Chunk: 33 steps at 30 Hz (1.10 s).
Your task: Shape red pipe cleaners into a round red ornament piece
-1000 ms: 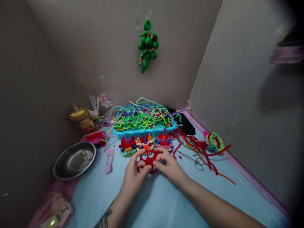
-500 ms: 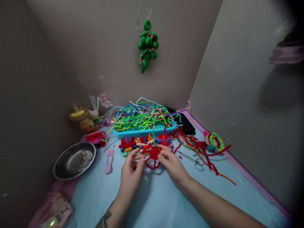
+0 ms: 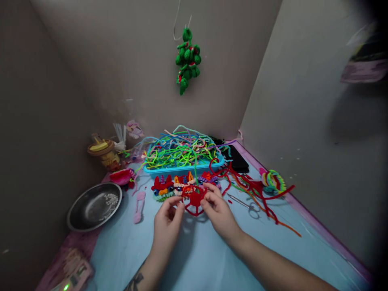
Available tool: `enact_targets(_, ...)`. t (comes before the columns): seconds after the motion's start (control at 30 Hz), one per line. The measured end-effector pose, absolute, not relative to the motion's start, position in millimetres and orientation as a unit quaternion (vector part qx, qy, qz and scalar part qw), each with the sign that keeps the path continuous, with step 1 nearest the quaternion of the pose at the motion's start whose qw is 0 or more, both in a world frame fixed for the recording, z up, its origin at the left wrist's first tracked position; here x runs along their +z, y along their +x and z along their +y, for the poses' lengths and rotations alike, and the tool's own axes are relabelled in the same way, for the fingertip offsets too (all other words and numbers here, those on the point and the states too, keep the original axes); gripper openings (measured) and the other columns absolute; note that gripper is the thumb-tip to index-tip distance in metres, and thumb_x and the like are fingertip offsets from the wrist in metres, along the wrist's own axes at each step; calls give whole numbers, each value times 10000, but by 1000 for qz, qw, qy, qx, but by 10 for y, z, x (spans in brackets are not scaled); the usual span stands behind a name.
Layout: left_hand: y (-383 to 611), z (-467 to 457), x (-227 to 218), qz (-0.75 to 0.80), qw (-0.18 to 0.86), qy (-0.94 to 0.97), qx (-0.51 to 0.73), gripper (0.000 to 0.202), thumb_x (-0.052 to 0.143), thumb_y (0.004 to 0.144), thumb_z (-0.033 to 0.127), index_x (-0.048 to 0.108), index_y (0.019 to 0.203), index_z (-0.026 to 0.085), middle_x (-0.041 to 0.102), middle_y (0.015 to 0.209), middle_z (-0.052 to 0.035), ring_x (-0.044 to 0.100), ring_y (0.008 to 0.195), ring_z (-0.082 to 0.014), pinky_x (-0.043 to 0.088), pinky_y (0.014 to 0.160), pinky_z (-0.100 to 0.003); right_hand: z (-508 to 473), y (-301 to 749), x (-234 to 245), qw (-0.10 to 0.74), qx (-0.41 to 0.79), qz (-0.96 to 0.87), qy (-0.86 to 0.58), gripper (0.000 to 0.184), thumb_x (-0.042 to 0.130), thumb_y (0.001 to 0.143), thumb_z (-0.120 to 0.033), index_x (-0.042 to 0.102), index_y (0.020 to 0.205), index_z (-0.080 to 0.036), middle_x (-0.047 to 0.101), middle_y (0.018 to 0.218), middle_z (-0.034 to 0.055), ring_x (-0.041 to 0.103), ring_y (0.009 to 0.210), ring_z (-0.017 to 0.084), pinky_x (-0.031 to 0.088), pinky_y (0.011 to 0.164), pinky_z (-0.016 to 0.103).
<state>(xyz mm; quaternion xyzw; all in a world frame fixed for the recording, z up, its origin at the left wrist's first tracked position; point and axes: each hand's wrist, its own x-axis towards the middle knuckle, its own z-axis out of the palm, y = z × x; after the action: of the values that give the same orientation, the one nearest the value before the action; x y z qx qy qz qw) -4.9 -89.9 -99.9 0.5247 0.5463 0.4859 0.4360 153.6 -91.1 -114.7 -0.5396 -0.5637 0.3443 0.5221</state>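
A red pipe-cleaner wheel shape [image 3: 195, 197], with a solid middle and spokes to a rim, is held up above the blue-covered table. My left hand [image 3: 169, 212] pinches its left edge between thumb and fingers. On the right edge, my right hand [image 3: 217, 208] grips it the same way. Just behind it sit several small fuzzy figures: a red one [image 3: 162, 186], an orange and cream one [image 3: 184, 182] and a red and purple one [image 3: 208, 178]. The red shape and my fingers partly cover them.
A blue tray [image 3: 182, 171] heaped with colored pipe cleaners stands at the back. Red and orange strands [image 3: 257, 190] and scissors [image 3: 245, 205] lie right. Leftward are a metal bowl [image 3: 87, 208] and a pink clip [image 3: 138, 207]. A green ornament [image 3: 188, 60] hangs on the wall.
Both hands keep hold of the red wheel shape. It has turned slightly, so its upper rim and the openings between its spokes show more clearly. The other things stay put.
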Motion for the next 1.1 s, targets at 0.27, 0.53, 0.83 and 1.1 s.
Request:
enact_targets(0.27,-63,-891,-1023,542,406,561,476,214,602,754,352,651,851,168,618,764,-34,535,649,-151,412,602,-242,-906,1540,-1169,526,339,-565,-538,209,509,819,-305,499,636,-203,475,1182,111,403,1207,231,342,968,376)
enact_targets(0.53,-53,-895,-968,539,345,615,460,166,596,755,323,686,763,183,571,716,-29,518,633,-161,386,564,-247,-941,1522,-1142,511,323,-587,-538,156,534,794,-266,522,653,-201,459,1228,91,432,1177,232,335,978,372)
enact_targets(0.83,-52,-884,-1009,525,315,662,432,195,500,823,299,571,676,191,525,688,-16,504,669,-173,374,603,-257,-962,1496,-1089,502,314,-598,-541,136,530,787,-247,520,657,-206,459,1238,83,442,1162,237,348,966,379)
enact_targets(1.1,-31,-907,-988,534,319,647,441,200,485,823,289,552,663,189,520,676,-13,490,650,-170,362,596,-253,-977,1501,-1113,494,308,-611,-536,140,520,802,-245,512,667,-209,450,1246,73,431,1180,227,333,974,349)
